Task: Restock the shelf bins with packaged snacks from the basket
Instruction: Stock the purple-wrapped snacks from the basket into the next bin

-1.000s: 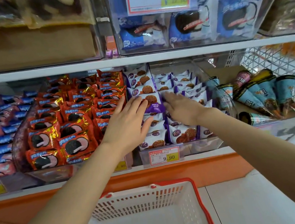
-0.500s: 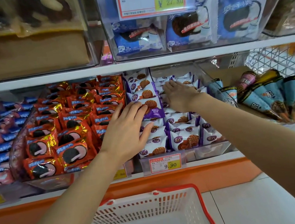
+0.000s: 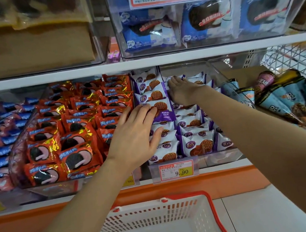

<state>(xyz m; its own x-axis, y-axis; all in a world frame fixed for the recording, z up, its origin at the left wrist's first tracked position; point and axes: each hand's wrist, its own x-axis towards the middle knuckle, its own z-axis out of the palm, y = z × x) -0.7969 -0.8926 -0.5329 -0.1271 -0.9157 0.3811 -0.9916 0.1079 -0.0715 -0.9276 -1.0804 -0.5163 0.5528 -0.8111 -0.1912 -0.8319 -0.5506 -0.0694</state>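
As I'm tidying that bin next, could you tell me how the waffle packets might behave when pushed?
The waffle packets look puffy and glossy, so they probably slide over each other easily. They stand leaning in rows under the flat left hand, so a push likely tips neighbours. They seem light, but the waffles inside may crack if squeezed.

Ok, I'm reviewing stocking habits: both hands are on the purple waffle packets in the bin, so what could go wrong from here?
The left hand lies flat on the front waffle packets; hard pressure may crack the biscuits inside. The right hand is at the back rows, which lean loosely; a shove could topple them forward.
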